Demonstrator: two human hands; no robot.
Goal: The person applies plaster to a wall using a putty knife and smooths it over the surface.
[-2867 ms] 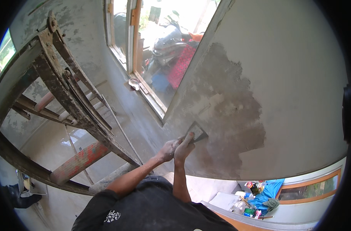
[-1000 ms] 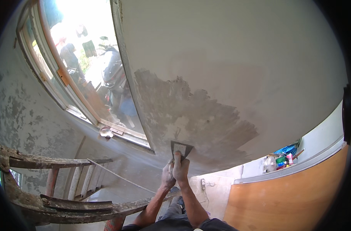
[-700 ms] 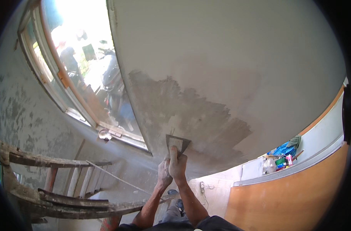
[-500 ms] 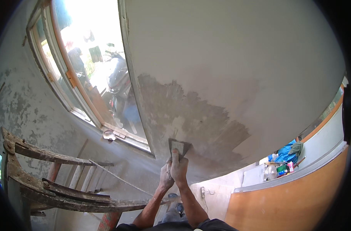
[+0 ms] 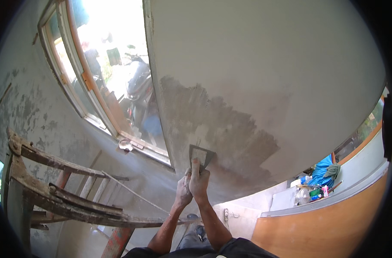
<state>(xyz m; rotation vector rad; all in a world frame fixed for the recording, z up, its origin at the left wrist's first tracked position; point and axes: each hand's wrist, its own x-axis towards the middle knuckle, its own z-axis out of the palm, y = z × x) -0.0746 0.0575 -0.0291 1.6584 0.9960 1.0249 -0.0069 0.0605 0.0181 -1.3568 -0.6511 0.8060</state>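
A putty knife [image 5: 209, 157] with a wide, flared blade lies against the wall [image 5: 230, 129] low beside the window, over a darker, damp-looking grey patch. My right hand [image 5: 200, 184] is closed round its handle, thumb stretched up along the pale middle of the blade. Pressed close against it is my left hand [image 5: 184, 190], its fingers curled at the handle, which the two hands mostly hide. Pale dust coats both hands. The patch has a ragged upper edge, and the wall above it is smooth and light grey.
A worn ladder [image 5: 67, 202] stands at the left, close to my left forearm. The window frame [image 5: 155, 155] borders the wall, with a small whitish object [image 5: 125, 145] on its sill. Right lie an orange-brown panel [image 5: 316, 228], a blue bag [image 5: 323, 172] and several containers.
The putty knife and both hands have slid a little way up the wall. My view has shifted slightly, so the window and ladder sit farther right. The grip is the same.
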